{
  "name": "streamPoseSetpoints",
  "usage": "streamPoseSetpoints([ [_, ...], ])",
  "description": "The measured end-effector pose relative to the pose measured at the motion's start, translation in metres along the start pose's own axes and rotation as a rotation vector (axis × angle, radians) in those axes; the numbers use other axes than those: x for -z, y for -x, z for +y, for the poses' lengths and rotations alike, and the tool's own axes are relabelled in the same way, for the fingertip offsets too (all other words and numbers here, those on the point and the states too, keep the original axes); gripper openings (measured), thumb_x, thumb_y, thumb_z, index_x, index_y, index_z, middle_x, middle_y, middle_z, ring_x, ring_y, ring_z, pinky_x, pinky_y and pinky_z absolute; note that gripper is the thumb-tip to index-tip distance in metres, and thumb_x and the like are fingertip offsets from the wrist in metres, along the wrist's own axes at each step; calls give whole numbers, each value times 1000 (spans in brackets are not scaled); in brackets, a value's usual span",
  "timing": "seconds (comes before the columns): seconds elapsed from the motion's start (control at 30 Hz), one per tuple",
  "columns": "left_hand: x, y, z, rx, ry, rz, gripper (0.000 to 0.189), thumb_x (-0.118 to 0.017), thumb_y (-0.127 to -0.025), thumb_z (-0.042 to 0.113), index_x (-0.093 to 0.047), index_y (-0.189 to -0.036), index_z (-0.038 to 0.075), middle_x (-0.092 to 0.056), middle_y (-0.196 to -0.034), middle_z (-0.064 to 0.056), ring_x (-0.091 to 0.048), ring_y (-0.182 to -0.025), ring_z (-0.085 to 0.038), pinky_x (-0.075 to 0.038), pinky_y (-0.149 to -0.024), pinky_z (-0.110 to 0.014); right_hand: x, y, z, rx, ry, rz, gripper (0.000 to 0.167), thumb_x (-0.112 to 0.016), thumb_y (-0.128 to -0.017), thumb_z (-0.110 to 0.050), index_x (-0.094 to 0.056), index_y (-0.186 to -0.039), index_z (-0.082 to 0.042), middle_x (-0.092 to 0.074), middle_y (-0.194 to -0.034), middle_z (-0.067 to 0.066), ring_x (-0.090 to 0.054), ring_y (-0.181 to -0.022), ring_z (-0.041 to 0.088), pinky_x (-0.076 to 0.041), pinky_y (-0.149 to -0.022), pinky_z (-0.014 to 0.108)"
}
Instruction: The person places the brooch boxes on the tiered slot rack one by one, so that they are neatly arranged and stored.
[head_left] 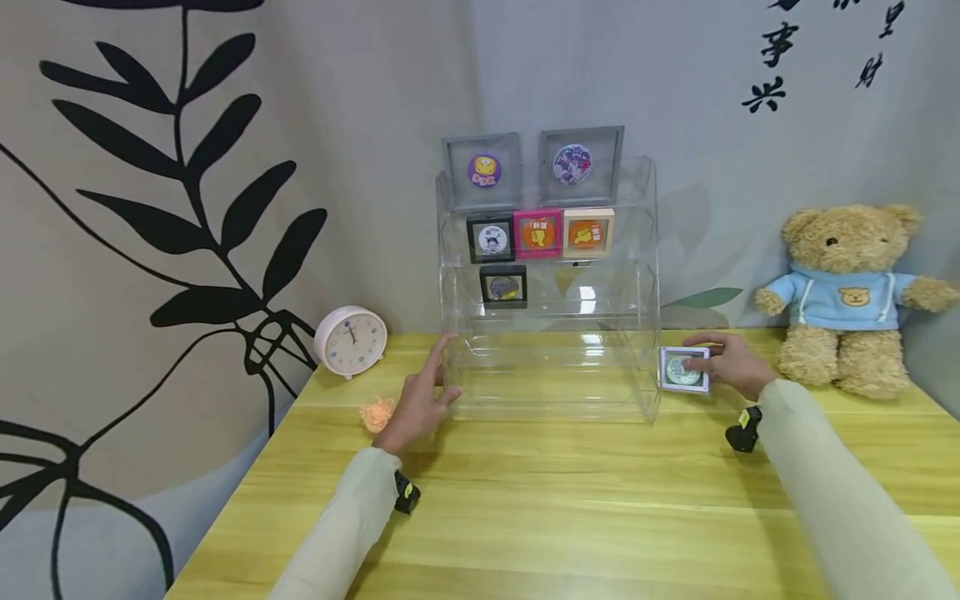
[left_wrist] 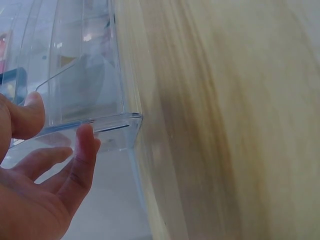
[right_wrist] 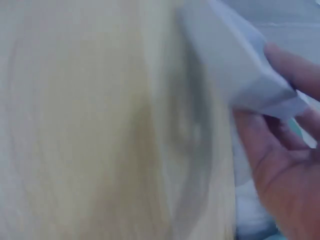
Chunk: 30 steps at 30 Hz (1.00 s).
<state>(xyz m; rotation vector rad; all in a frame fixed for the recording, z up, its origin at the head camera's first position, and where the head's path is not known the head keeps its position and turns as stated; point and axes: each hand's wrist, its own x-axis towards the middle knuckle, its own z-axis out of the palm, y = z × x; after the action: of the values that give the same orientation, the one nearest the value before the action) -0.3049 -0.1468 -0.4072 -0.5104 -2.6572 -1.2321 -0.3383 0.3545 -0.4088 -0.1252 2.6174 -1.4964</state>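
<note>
A clear tiered acrylic display rack stands on the table. My left hand grips the rack's left side near the bottom; in the left wrist view its fingertips are at the edge of the side panel. My right hand holds a small pale square frame with a round greenish badge, just off the rack's lower right side. In the blurred right wrist view, thumb and fingers pinch that frame's thick edge.
Two large grey frames top the rack. Below are black, pink and cream frames, then another black one. A pink-rimmed clock and orange fluffy item lie left; a teddy bear sits right.
</note>
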Motion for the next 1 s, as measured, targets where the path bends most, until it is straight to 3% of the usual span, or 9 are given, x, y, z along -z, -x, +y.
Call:
streamPoseSetpoints([
  [0.1,-1,0,0,0,10,-5,92,-66,-94,2,-18,-154,53,-62,-135,-29,-69,-115,-38,-61,-90,-50,9,9,3,-49,-200,-34,32,-57,-103,-18,-55,-136,-18,-66,-100,-10,-69,-85,7,-62,-73,32],
  [0.2,-2,-1,1,8,20,-7,92,-66,-94,2,-18,-153,54,-62,-135,-29,-68,-116,-40,-60,-92,-51,17,18,2,-63,-349,-48,21,-55,-104,-20,-59,-120,-34,-67,-98,-17,-70,-88,6,-62,-76,29],
  [0.37,-3,-1,1,22,17,-8,92,-66,-95,4,-17,-153,55,-63,-134,-28,-68,-116,-38,-59,-93,-52,25,33,-5,4,-586,-98,27,-52,-105,-14,-62,-123,-30,-70,-107,-13,-71,-95,11,-62,-80,30],
  [0.47,-3,1,1,21,24,-3,92,-66,-94,3,-18,-153,54,-63,-133,-29,-69,-115,-39,-60,-90,-51,27,40,-12,74,-670,-120,29,-50,-105,-10,-67,-119,-29,-71,-111,-10,-72,-96,13,-63,-80,31],
  [0.8,-3,3,0,33,21,0,94,-67,-93,3,-18,-152,57,-64,-132,-28,-70,-112,-37,-62,-86,-46,20,56,-53,276,-774,-131,33,-48,-104,0,-70,-125,-13,-73,-119,-4,-72,-101,14,-63,-82,33],
  [1.0,0,2,2,22,12,-8,91,-66,-95,4,-17,-153,55,-64,-131,-29,-68,-116,-39,-57,-96,-56,11,59,-91,318,-688,-66,31,-52,-103,-4,-70,-126,-14,-72,-120,-6,-72,-103,12,-63,-81,30],
])
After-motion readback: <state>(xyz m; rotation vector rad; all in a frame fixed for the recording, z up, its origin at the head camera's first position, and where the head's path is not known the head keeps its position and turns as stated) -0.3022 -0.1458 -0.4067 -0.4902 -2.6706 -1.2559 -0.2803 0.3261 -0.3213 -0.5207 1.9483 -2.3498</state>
